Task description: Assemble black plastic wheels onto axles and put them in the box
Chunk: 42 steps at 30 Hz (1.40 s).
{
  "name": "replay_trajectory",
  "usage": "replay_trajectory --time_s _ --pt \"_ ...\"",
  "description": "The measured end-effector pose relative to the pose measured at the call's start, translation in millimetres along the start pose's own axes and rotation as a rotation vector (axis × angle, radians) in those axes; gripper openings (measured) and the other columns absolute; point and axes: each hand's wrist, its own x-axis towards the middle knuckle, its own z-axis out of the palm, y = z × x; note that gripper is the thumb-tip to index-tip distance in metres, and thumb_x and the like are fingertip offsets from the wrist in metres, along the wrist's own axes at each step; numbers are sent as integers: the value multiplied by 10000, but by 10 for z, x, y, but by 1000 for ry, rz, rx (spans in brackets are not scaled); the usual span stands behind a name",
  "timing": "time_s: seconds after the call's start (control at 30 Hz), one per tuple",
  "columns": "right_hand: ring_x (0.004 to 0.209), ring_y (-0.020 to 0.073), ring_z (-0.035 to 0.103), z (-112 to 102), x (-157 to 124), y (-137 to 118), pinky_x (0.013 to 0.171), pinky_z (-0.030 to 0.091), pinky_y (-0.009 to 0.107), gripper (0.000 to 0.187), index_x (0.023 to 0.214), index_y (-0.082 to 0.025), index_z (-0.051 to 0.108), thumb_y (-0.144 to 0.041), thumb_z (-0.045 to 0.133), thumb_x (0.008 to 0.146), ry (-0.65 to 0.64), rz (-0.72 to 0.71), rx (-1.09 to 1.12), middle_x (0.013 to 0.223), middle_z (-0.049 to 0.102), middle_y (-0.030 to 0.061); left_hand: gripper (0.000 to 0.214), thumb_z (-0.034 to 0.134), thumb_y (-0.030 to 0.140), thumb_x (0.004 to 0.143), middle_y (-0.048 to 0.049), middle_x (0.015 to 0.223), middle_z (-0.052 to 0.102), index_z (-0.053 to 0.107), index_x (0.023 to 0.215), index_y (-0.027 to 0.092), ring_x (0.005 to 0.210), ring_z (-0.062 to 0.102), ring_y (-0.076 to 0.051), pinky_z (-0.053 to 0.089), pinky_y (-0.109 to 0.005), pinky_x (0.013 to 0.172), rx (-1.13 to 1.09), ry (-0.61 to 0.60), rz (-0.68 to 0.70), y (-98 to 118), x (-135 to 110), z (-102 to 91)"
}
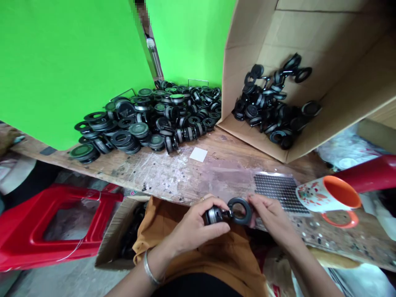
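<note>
My left hand (204, 220) is closed around the round, silver-banded base of a black ring-headed mount (212, 215). A short jointed neck links this base to a flat black ring, which points right, over my lap at the table's front edge. At the ring's right rim, the fingers of my right hand (267, 212) are pinched together and touch it. Whether anything small is also between those fingertips is hidden. Just beyond my right hand lies a clear sheet with rows of small black dots (275, 187).
Many similar mounts (139, 130) are heaped against a green panel (77, 62). More lie in an open cardboard box (272, 152). A white square (198, 154), a mug with orange inside (318, 196) and a red stool (27, 231) are nearby. Another carton (108, 235) stands below the table.
</note>
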Motion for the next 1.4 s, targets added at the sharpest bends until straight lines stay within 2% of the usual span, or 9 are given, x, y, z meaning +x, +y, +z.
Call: replay_trajectory --time_s 0.1,0.17,0.37,0.67,0.77,0.87,1.07,1.2,1.4 --pt "648 181 601 -298 145 155 622 486 296 302 799 -182 621 -450 498 865 251 -178 -337 740 635 52 284 659 392 841 6 904 556 536 1051 247 735 573 -124 469 -272 696 -255 91 -165 -90 1 81" --pt "709 192 595 -437 248 258 696 469 310 198 762 -187 611 -352 520 824 328 -271 -549 766 630 58 281 566 476 885 18 813 535 486 1023 245 645 552 -118 476 -255 579 -477 138 -240 -118 16 121" --pt "729 177 589 -470 425 424 697 435 280 166 720 -191 601 -225 463 805 199 -327 -768 796 622 60 447 351 633 912 -1 686 505 503 959 215 603 528 -138 448 -203 424 -845 187 -443 -62 64 105" --pt "658 166 536 -507 543 378 634 369 270 115 656 -206 511 -174 460 754 73 -282 -934 715 570 29 428 426 622 890 4 674 516 535 933 211 513 549 -119 456 -182 351 -933 76 -617 -107 77 84" --pt "704 192 526 -412 473 291 651 361 293 113 647 -210 487 -193 467 757 147 -286 -973 732 559 48 470 482 668 838 17 651 505 541 905 206 444 515 -103 389 -159 296 -877 122 -634 -121 64 105" --pt "763 203 534 -196 310 97 702 385 303 110 676 -208 506 -218 480 783 204 -338 -812 756 561 48 505 519 690 800 17 650 522 549 899 195 425 515 -100 350 -151 287 -785 205 -629 -115 51 138" --pt "784 156 550 342 23 -379 737 409 270 117 701 -208 525 -175 509 812 -90 -327 -303 793 575 8 518 504 690 806 26 557 505 576 872 181 416 499 -109 342 -159 297 -628 267 -594 -75 48 210" --pt "790 156 536 495 32 -443 739 404 275 114 698 -202 516 -138 521 792 -112 -311 -292 793 565 3 510 517 679 806 32 535 502 590 853 177 425 502 -110 358 -163 304 -591 260 -561 -70 39 230" --pt "823 176 525 522 78 -388 754 403 303 120 701 -195 519 -93 535 763 -76 -394 -410 792 562 9 520 484 677 826 16 547 522 594 844 170 423 495 -103 349 -152 303 -605 258 -551 -63 30 220"
